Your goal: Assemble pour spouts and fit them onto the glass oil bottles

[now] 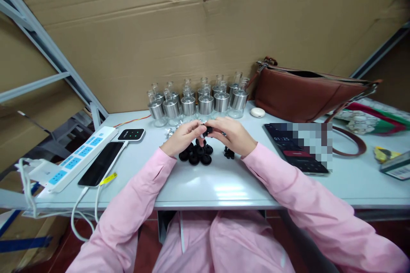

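My left hand and my right hand meet above the middle of the table, fingers closed around a small round black cap. Something pale and narrow shows just beneath it, too small to name. Under my hands lies a pile of black round caps. Close to my right palm sits a small heap of tiny black parts. Shiny clear or metallic pieces lie partly hidden behind my left hand. Beyond both hands stand rows of glass bottles with silver metal bands.
On the left are a power strip, a dark phone with a white cable and a small device with green lights. A brown bag, white round case and large phone lie right. Cardboard stands behind.
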Demonstrator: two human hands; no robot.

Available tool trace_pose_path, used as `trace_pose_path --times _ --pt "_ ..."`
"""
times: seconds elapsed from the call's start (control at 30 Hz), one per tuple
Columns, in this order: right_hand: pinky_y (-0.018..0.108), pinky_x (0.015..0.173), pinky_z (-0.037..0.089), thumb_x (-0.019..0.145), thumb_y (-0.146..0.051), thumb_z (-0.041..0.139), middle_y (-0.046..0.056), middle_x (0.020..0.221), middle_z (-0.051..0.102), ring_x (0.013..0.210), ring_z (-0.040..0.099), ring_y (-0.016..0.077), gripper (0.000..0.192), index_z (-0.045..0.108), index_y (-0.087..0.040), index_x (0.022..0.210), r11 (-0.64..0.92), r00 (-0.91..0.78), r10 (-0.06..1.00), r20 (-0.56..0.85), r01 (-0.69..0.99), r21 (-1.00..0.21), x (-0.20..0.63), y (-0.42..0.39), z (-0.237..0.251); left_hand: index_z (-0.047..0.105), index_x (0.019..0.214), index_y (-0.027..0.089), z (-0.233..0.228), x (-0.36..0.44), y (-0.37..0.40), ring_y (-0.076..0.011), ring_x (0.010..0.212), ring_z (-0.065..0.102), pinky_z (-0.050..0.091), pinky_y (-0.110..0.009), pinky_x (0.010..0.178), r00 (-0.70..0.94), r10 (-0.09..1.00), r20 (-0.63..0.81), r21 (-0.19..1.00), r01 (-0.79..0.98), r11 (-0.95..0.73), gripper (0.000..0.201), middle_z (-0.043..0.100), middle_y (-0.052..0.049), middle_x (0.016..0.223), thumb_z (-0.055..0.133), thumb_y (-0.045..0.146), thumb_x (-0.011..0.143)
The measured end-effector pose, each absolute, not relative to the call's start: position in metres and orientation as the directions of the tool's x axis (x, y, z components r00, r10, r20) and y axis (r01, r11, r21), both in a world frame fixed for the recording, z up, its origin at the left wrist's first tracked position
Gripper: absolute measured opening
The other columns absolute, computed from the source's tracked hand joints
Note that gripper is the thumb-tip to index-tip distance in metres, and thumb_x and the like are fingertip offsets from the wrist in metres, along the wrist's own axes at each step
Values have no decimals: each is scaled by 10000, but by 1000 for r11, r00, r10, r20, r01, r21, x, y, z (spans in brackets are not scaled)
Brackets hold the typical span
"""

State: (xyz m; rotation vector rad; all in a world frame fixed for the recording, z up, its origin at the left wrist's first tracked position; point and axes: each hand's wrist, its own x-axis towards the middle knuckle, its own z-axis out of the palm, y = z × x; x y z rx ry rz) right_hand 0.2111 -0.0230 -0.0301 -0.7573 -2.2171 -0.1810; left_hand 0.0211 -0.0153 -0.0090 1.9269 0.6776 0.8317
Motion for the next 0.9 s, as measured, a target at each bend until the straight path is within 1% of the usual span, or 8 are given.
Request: trace_pose_path --times 0.1,0.23,0.43,0.53,0.63,0.73,0.8,0.9 --pt "275 631 341 932 -381 347 58 787 638 679 542 157 321 566 -167 1029 809 -552 464 693 583 -77 212 -23 -28 578 826 156 -7 19 -14 -146 674 628 470 -269 705 641 723 259 902 107 -418 424 652 -22 670 544 575 776" --pt "282 636 338 943 -404 284 57 718 624 654 540 160 384 584 -167 980 789 -555 446 703 614 -16 210 -25 -25 608 890 146 -7 18 -14 -170 740 649 487 -279 711 625 732 271 917 64 -394 419 677 -54 788 633 530 724" --pt "288 659 349 936 -376 331 59 718 644 613 539 154 333 564 -139 967 802 -525 378 762 597 14 208 -26 -26 644 919 136 -6 14 -12 -160 780 615 469 -257 703 552 730 402 813 151 -562 354 675 -60 837 687 421 712" --pt "293 653 356 931 -398 324 43 673 627 550 508 153 344 553 -143 961 774 -501 458 735 631 -53 206 -26 -27 644 935 138 -4 12 -12 -156 796 607 466 -260 741 536 695 479 722 210 -659 331 678 -55 853 697 378 714" --pt "292 646 363 930 -408 304 45 689 626 538 495 160 350 541 -152 962 726 -472 547 691 678 -113 203 -26 -29 641 968 157 -3 12 -12 -159 827 618 471 -265 782 521 661 540 602 310 -736 330 685 -50 907 704 356 713" --pt "290 633 363 928 -408 298 43 655 607 564 503 178 347 532 -153 953 702 -459 587 667 699 -137 199 -27 -30 627 1006 169 -2 10 -11 -168 869 631 481 -272 800 536 623 569 493 384 -781 338 684 -55 966 692 354 730" --pt "291 632 364 928 -415 284 42 645 597 575 508 183 357 530 -156 933 692 -441 610 659 701 -171 200 -27 -31 620 1017 170 -2 6 -8 -175 907 628 480 -284 822 561 566 604 408 392 -824 328 678 -64 995 676 352 750" --pt "273 604 361 938 -413 237 30 650 575 580 513 166 381 527 -174 876 654 -330 671 664 685 -321 207 -24 -32 611 1028 174 -3 -7 -1 -187 975 607 460 -317 881 535 488 690 273 432 -860 294 669 -74 1027 648 333 783"
